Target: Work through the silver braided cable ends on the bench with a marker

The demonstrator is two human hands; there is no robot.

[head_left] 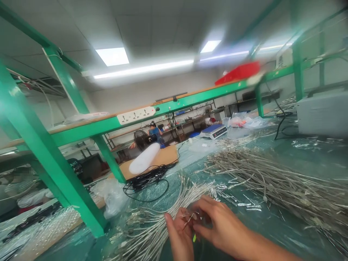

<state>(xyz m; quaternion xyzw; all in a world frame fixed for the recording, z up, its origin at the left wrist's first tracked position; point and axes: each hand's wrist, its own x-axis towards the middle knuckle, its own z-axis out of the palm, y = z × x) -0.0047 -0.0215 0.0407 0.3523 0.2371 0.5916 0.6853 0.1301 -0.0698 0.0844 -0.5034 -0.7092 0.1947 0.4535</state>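
Low in the head view, my left hand (181, 232) and my right hand (221, 223) meet with their fingers curled together. Between the fingertips they pinch thin wire ends (191, 216), which look coppery and silvery; motion blur hides their exact shape. A small yellow-green bit (194, 238) shows just under the fingers. Behind and to the left of my hands, a fanned bundle of pale grey cables (156, 224) lies on the green table covering. To the right spreads a larger heap of grey cables (266, 177). Short clear sleeve pieces (250, 207) lie scattered between the two.
A green metal frame (57, 156) with a power strip (136, 115) crosses the view. Beyond my hands lie a coil of black cable (148, 179), a blue-topped scale (213, 131) and plastic bags (247, 120). A grey box (322, 114) stands right. A person (156, 132) sits far back.
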